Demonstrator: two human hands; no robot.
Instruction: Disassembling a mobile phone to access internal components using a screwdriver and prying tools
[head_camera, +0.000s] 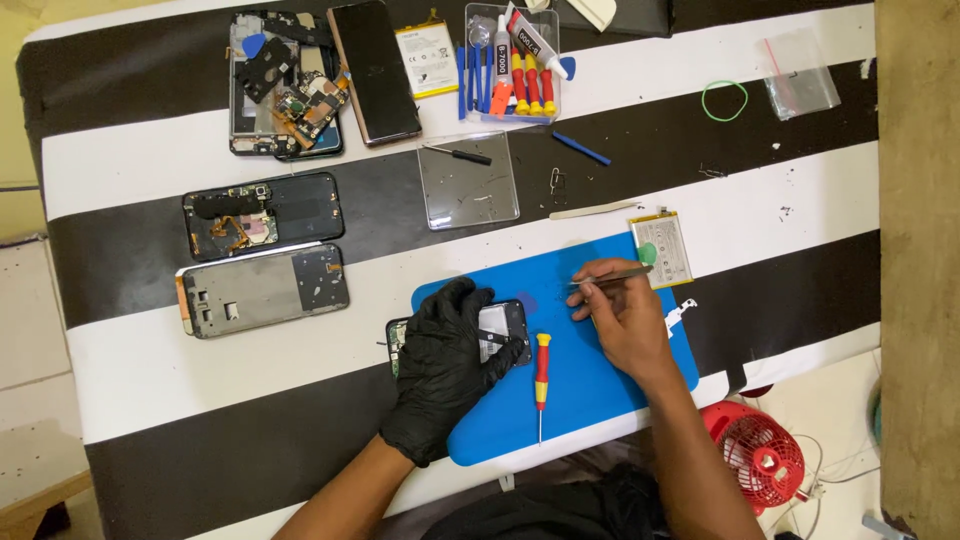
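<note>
Seen from a single head-worn camera, looking almost straight down from above the seated person's chest. Facing the striped table (800, 210) square on, its far edge along the top of the frame, forearms entering from the bottom. Set far enough back to take in nearly the whole tabletop, plus floor strips at left and right. No second view to overlap with.
</note>
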